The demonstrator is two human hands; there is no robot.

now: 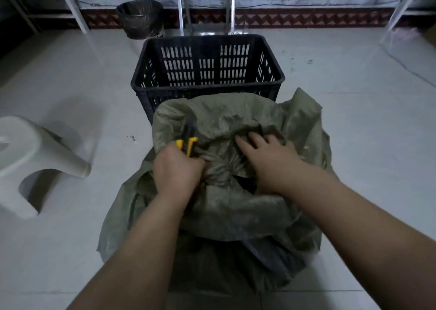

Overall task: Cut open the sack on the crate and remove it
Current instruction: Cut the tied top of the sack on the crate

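Item: green woven sack (236, 121), draped over a bulky load in the foreground; what lies beneath is mostly hidden.
Left hand (177, 170): gripping a yellow-handled cutter (188, 144) at the gathered neck.
Right hand (266, 154): fingers spread, pressing the cloth flat.
Step, judged: cutting open, removal not yet begun. Next calls for blades biting the bunched folds, cloth held taut.
Surroundings: black slotted crate (207, 40) just behind; white stool (35, 149); lined bin (140, 18); pale tiled floor (354, 121).

floor (70, 78) pale tiles | black slotted crate (200, 36) just beyond fingers (256, 139) | green sack (236, 213) beneath fingers, hem reaching floor | white stool (35, 149) well left | lined bin (140, 18) far beyond, left
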